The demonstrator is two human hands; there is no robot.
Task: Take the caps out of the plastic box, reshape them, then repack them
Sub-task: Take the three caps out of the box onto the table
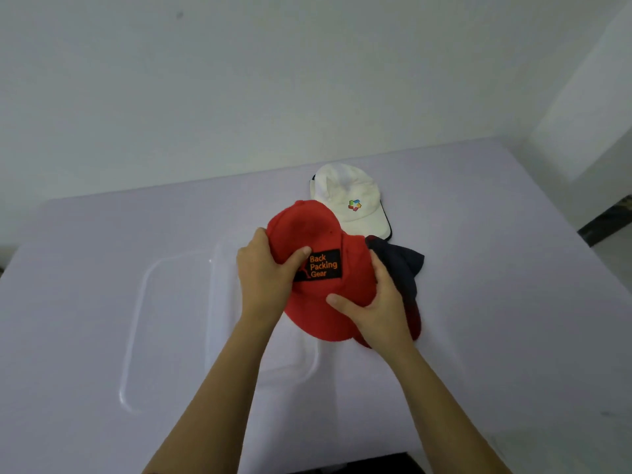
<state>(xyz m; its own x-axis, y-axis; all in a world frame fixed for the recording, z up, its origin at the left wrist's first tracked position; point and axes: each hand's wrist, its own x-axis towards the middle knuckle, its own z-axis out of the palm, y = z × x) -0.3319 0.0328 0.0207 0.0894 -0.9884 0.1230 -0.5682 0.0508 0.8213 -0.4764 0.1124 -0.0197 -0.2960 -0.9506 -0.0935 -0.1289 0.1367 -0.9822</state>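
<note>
- A clear plastic piece (pixel 134 323) with rounded corners (lid or tray, hard to tell) lies flat on the left part of the pale lilac table (pixel 513 336).
- Just beside it on its right sits the clear plastic box (pixel 219 302), its far right end hidden under the hands and the cap they hold.
- The left hand (pixel 263 278) grips the red cap (pixel 318 230) on the left side of its crown. The thumb presses the front next to the black patch reading "Back Packing Gear", and the fingers curl round behind.
- The red cap is held between both hands, crown away from the person and brim toward them.
- The right hand (pixel 376 313) clasps the right side of the same cap, thumb lying across where the brim meets the crown and fingers wrapped behind the fabric.
- The white cap (pixel 342 189), with a small multicoloured logo and a dark-edged brim, rests on the table just beyond the red one, near the far edge.
- A dark cap (pixel 405 268) lies crumpled on the table under and to the right of the right hand, touching the white cap's brim.
</note>
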